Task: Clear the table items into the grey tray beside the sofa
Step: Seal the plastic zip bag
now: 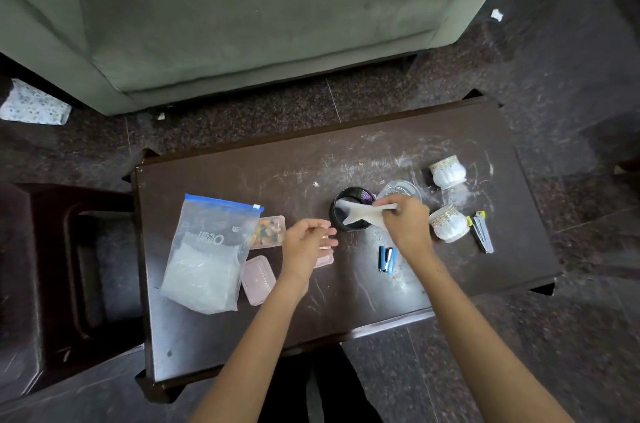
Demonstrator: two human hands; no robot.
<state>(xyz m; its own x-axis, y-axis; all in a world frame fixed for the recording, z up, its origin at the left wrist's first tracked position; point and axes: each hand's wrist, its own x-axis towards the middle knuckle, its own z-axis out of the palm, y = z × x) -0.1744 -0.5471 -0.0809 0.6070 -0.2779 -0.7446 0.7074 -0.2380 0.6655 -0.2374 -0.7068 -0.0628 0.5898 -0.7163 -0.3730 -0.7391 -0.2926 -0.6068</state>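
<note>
On the dark table, the right hand pinches a white tissue over the black cup. Left of the cup, the left hand hovers loosely curled, empty.

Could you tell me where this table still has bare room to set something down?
The table's far-left stretch beyond the zip bag is bare, and the near edge below the stapler. It is crowded around the black cup, glass bowl and both white cups.
</note>
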